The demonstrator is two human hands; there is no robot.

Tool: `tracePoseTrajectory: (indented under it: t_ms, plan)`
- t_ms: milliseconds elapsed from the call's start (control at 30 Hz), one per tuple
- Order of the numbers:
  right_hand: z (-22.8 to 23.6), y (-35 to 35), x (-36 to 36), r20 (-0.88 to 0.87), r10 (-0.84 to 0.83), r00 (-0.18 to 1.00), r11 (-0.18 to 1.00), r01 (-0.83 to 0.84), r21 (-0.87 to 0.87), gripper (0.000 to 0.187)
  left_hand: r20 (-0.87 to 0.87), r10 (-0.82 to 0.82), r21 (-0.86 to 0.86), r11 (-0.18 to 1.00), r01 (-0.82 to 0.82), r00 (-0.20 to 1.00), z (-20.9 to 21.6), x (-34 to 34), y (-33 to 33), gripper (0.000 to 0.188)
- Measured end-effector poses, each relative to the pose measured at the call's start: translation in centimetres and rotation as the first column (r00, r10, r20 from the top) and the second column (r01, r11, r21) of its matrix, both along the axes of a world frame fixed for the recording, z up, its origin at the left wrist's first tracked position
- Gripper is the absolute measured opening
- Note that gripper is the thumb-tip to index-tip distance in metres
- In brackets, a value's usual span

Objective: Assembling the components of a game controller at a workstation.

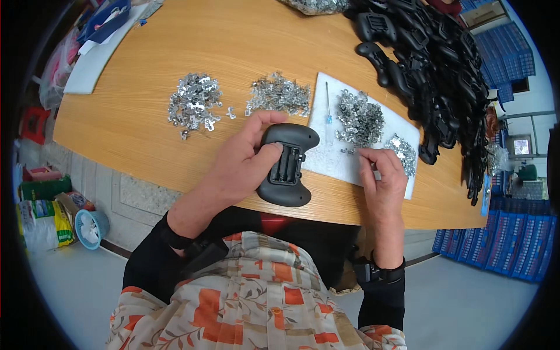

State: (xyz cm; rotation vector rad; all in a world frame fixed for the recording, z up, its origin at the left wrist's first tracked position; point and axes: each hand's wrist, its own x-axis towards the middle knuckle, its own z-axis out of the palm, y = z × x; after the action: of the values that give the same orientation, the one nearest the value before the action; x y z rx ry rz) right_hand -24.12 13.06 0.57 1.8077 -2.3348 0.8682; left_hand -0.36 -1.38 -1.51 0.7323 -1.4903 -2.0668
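My left hand (240, 162) is closed on a black game controller (287, 165), its thumb pressed beside the open, empty battery compartment. The controller is held back side up over the table's near edge. My right hand (385, 178) hovers at the near side of a white foam sheet (322, 157), thumb and forefinger pinched. Whatever may be between those fingertips is too small to make out. Just beyond them lies a heap of small metal clips (360, 118). Another small heap of shiny metal parts (401, 153) sits to the right, partly behind the right hand.
A screwdriver (328, 105) lies on the foam sheet. Farther left on the wooden table (233, 44) are a pile of metal contacts (195, 102) and a pile of springy metal pieces (279, 95). Black controllers (426, 76) are heaped along the right side. Blue trays (501, 242) stand stacked beyond.
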Motion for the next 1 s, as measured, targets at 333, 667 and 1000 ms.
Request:
tracePoseTrajectory:
  t_ms: [333,667,1000]
  plan:
    - [0.5,2.5,-1.0,0.114,-0.148,0.982,0.989,0.145,0.034,0.012,0.058,0.016,0.066,0.998,-0.020,0.998,0.2,-0.1,0.2,0.047]
    - [-0.1,4.0,-3.6,0.021,-0.274,0.962,0.962,0.273,0.013,0.012,0.091,0.005,0.040,0.999,-0.009,0.996,0.5,0.2,0.1,0.047]
    - [0.0,1.5,-5.3,-0.218,-0.167,0.962,0.985,0.174,0.015,0.015,0.069,0.001,0.022,1.000,-0.003,0.998,0.4,0.0,0.1,0.045]
